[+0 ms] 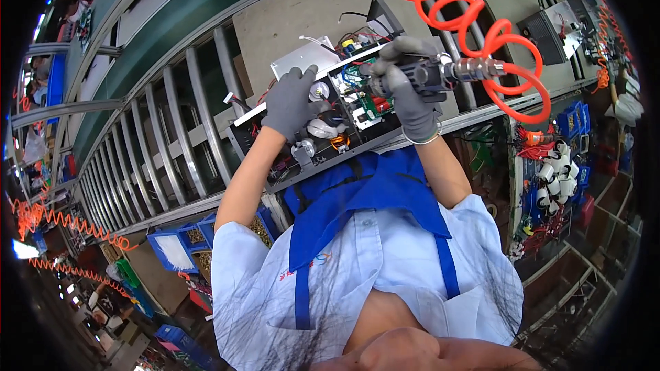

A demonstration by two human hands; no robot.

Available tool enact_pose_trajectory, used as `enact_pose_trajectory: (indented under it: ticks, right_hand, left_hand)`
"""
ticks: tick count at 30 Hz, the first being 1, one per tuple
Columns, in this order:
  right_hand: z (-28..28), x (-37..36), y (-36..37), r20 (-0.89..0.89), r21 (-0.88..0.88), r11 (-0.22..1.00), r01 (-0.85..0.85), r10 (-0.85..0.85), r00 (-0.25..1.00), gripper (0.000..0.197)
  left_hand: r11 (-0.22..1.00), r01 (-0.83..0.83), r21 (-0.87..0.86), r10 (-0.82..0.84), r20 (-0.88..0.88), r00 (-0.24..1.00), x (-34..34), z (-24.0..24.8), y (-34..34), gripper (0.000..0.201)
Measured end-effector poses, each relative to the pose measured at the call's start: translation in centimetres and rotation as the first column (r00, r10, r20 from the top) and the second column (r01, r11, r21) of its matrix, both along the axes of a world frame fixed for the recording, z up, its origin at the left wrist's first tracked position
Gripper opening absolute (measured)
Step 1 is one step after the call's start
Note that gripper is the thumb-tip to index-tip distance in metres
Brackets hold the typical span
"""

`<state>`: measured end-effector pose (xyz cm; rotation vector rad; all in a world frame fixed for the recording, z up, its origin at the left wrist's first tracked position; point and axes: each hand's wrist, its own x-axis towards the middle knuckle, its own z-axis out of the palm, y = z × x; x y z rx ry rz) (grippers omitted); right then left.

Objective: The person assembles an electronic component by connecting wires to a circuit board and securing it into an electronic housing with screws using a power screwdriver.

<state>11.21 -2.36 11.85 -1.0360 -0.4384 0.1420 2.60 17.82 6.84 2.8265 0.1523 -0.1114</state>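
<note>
My right hand (411, 99), in a grey glove, is closed around a dark air screwdriver (425, 77). The tool lies over the green circuit board (378, 104) in an open black metal case (313, 177); its tip is hidden by my fingers. Gloved in grey too, my left hand (292, 103) rests on the left part of the case, fingers stretched over its pale far edge. Beside those fingers sits a round white part (318, 91). Wires, a copper-wound coil (339, 141) and other parts fill the case.
An orange coiled air hose (526, 89) loops from the screwdriver up and away. The case lies on a grey board (275, 24) over a roller conveyor (199, 89). Another opened unit (560, 31) stands far right. Blue parts bins (182, 247) and white connectors (555, 182) flank me.
</note>
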Motion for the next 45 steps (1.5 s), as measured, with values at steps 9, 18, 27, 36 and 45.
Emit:
enact_pose_trajectory:
  ticks: [9, 18, 27, 36, 45]
  right_hand:
    - [-1.3, 0.5, 1.9, 0.171, -0.325, 0.946, 0.005, 0.053, 0.984, 0.032]
    - [0.0, 0.1, 5.2, 0.416, -0.416, 0.908, -0.053, 0.242, 0.877, 0.026]
    - [0.1, -0.3, 5.4, 0.374, -0.336, 0.923, -0.189, 0.315, 0.872, 0.032]
    - [6.0, -1.6, -0.5, 0.162, -0.04, 0.969, -0.245, 0.248, 0.955, 0.027]
    - [5.8, -3.6, -5.0, 0.096, 0.256, 0.965, -0.051, 0.028, 0.995, 0.048]
  left_hand:
    - [0.999, -0.001, -0.04, 0.004, 0.066, 0.998, -0.1, -0.3, 0.0, 0.069]
    - [0.997, -0.016, -0.079, 0.027, 0.142, 0.989, -0.1, -2.0, 0.3, 0.063]
    - [0.996, -0.053, -0.071, 0.065, 0.176, 0.982, -0.6, -1.3, 0.0, 0.058]
    - [-0.346, -0.28, -0.896, 0.282, -0.384, 0.879, -6.2, -1.3, -1.5, 0.034]
    - [-0.326, -0.426, -0.844, 0.061, -0.468, 0.881, -7.2, -1.7, -6.4, 0.051]
